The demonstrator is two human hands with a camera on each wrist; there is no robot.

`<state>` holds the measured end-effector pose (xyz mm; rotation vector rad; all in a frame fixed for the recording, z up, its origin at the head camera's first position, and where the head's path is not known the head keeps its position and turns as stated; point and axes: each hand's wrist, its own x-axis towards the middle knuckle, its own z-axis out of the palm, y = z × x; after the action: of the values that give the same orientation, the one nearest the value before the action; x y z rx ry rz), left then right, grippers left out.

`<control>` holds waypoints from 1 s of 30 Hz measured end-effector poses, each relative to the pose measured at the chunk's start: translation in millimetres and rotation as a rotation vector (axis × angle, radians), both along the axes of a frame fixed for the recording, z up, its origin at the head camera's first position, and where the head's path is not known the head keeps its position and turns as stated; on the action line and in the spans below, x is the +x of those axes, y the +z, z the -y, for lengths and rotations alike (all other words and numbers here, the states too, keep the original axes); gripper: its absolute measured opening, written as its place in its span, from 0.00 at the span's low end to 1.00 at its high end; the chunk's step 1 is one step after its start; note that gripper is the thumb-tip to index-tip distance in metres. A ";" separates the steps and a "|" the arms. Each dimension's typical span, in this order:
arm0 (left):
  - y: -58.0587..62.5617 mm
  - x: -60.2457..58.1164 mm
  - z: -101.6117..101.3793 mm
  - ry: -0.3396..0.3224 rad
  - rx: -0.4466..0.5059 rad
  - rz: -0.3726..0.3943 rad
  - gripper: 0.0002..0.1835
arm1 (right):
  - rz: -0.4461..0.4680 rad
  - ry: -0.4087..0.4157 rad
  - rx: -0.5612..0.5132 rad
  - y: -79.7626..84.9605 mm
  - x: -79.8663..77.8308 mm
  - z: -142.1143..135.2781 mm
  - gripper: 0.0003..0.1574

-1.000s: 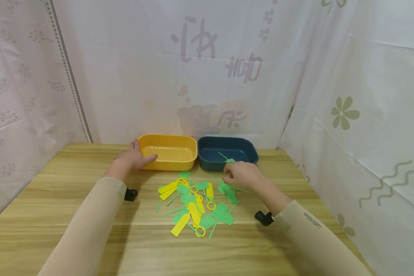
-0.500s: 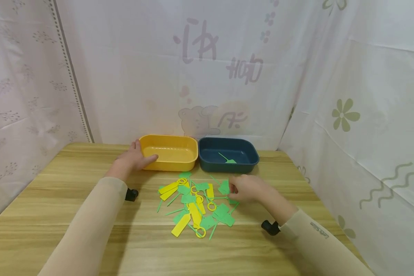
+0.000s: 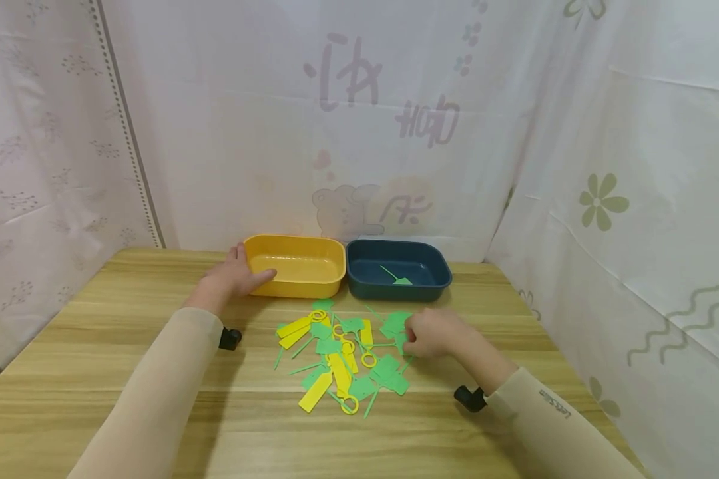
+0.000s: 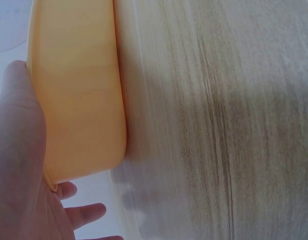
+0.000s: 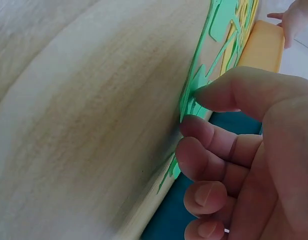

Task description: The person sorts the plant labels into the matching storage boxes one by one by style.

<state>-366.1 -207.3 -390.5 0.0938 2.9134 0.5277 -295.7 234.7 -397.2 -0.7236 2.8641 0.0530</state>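
In the head view, my left hand [image 3: 230, 276] rests against the near left corner of a yellow bin [image 3: 296, 288]. Its thumb lies straight along the rim, and the other fingers stretch past the end wall. My right hand [image 3: 434, 332] is at the right side of a pile of green and yellow plastic tags. Close up in the right wrist view, its thumb and index finger pinch a green tag [image 5: 198, 82] at the table, the other fingers curled beneath. One green tag [image 3: 402, 281] lies inside the dark blue bin [image 3: 398, 291].
Yellow tags [image 3: 314, 392] with ring ends and green tags [image 3: 362, 387] with thin tails overlap across the middle of the wooden table [image 3: 263, 439]. Both bins stand side by side at the back, before a patterned curtain [image 3: 245, 133].
My right hand has drawn back from over the blue bin to the right of the pile, leaving a green tag in that bin. The left hand stays at the yellow bin.
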 end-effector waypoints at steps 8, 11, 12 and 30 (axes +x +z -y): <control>-1.0 -1.7 -0.9 0.008 -0.003 -0.001 0.66 | 0.010 -0.008 -0.016 2.5 2.6 1.1 0.11; -3.5 -2.9 -0.6 0.011 -0.007 -0.002 0.66 | 0.007 -0.007 -0.014 2.0 2.6 1.3 0.11; -4.6 -3.7 -0.3 0.012 -0.007 -0.004 0.66 | 0.004 -0.005 -0.017 1.9 2.6 1.3 0.10; -4.0 -2.6 -0.1 0.009 -0.019 -0.007 0.66 | -0.069 0.029 -0.060 3.9 -5.8 11.0 0.10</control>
<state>-368.7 -207.2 -394.5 0.0801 2.9258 0.5021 -301.4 223.7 -393.3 -0.7906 2.9323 -0.0044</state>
